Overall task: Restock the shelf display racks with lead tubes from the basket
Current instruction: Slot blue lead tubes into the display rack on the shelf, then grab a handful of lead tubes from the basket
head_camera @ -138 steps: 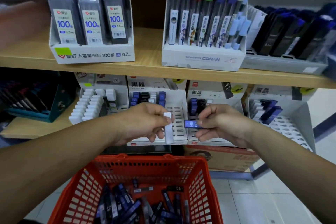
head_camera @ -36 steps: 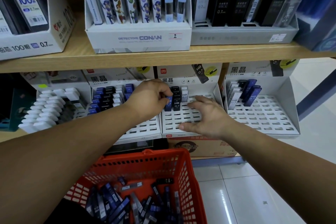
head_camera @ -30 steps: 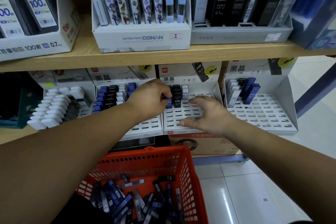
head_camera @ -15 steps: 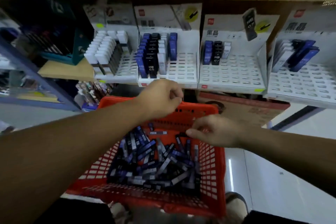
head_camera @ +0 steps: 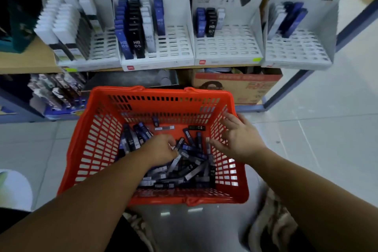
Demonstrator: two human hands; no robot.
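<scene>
Two hands at red basket (head_camera: 98, 129): left hand (head_camera: 161, 149) curled among lead tubes (head_camera: 190, 168), grip indeterminate; right hand (head_camera: 240, 139) spread beside its wall.

Red slatted plastic basket (head_camera: 98, 149), heap of blue, black and grey lead tubes (head_camera: 190, 166) inside, left hand (head_camera: 161, 149) down among them, right hand (head_camera: 239, 139) spread over its right wall, white slotted racks (head_camera: 229, 47) beyond.

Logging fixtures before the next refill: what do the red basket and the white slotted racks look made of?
Basket: likely moulded plastic, slightly glossy orange-red; lattice walls and one-piece rim suggest it. Display racks: white slotted trays look like matte plastic, backboards possibly printed card; blur leaves this open.
</scene>
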